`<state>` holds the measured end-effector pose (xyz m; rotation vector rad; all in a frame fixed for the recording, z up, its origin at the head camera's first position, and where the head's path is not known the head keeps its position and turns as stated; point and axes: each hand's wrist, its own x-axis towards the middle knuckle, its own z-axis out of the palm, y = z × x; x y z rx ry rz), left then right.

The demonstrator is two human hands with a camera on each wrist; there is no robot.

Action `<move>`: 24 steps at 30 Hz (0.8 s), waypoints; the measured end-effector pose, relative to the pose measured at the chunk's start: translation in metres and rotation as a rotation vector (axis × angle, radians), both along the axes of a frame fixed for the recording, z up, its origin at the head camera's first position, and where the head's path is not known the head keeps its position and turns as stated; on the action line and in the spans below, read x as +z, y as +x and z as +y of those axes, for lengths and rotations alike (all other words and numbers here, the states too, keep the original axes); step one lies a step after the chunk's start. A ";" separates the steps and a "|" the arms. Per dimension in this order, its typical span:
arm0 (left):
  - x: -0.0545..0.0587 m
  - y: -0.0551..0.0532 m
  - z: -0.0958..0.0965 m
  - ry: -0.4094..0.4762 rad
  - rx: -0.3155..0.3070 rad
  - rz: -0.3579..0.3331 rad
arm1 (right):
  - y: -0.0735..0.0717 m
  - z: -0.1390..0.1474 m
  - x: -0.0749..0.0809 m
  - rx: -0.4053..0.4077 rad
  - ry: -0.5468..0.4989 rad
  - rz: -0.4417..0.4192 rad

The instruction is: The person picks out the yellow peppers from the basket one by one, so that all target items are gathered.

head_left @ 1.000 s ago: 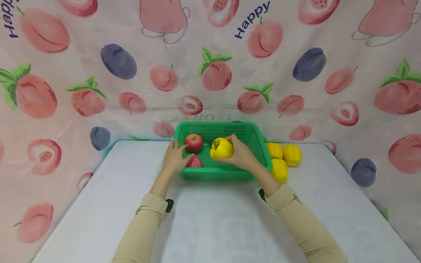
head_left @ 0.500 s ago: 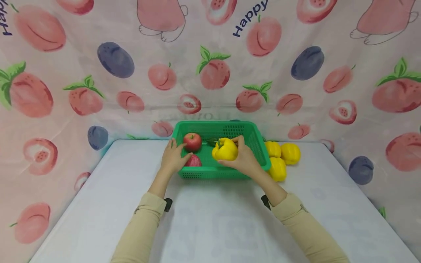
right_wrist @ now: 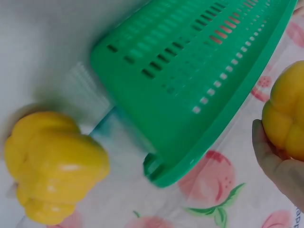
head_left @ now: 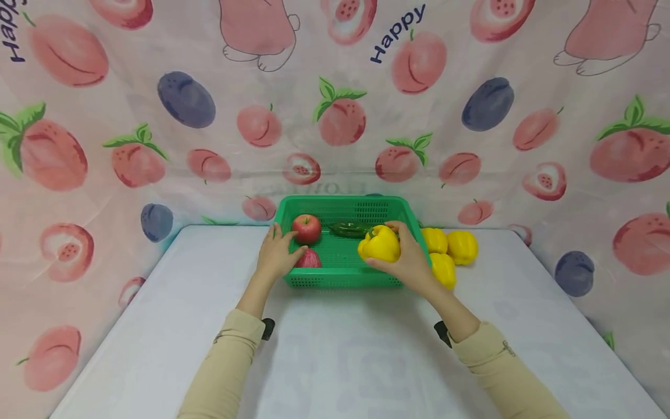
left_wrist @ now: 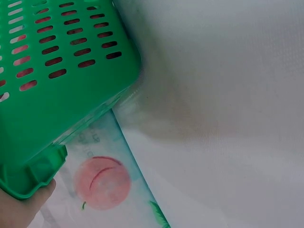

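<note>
My right hand [head_left: 413, 265] holds a yellow bell pepper [head_left: 380, 244] between thumb and fingers, above the right half of a green plastic basket [head_left: 342, 278]. The held bell pepper [right_wrist: 287, 114] shows at the edge of the right wrist view, with fingertips against its side. At the basket's left rim, my left hand [head_left: 274, 253] grips the edge, thumb reaching over the inside; the left wrist view shows a finger at the rim corner [left_wrist: 38, 178]. Inside the basket are a red apple [head_left: 306, 229], a streaky pinkish-red round fruit [head_left: 309, 258] partly hidden by the front wall, and a dark green cucumber [head_left: 348, 229].
Just right of the basket, 3 yellow bell peppers [head_left: 444, 270] sit close together on the white table [head_left: 335, 349]. A fruit-print cloth [head_left: 335, 169] hangs behind the basket and along both sides.
The right hand has carried the yellow bell pepper rightward over the basket, uncovering the cucumber behind it. The left hand has stayed at the left rim.
</note>
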<state>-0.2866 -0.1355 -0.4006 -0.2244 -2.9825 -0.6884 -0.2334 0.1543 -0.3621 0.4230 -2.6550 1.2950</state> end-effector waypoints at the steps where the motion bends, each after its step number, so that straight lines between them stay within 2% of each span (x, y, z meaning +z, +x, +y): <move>1: 0.000 0.000 0.000 0.004 0.001 -0.001 | 0.001 0.003 0.000 0.004 0.002 0.005; 7: -0.001 0.000 -0.001 -0.004 -0.003 -0.007 | 0.004 0.016 -0.002 -0.008 0.027 0.002; 14: 0.000 -0.002 -0.001 -0.013 -0.001 0.002 | 0.005 0.033 -0.001 -0.087 0.062 0.018; 21: 0.000 -0.002 0.000 -0.031 0.005 -0.004 | 0.005 0.049 -0.002 -0.093 -0.010 0.013; 24: -0.001 -0.001 0.000 -0.029 0.001 0.000 | 0.008 0.055 -0.003 -0.088 -0.010 0.024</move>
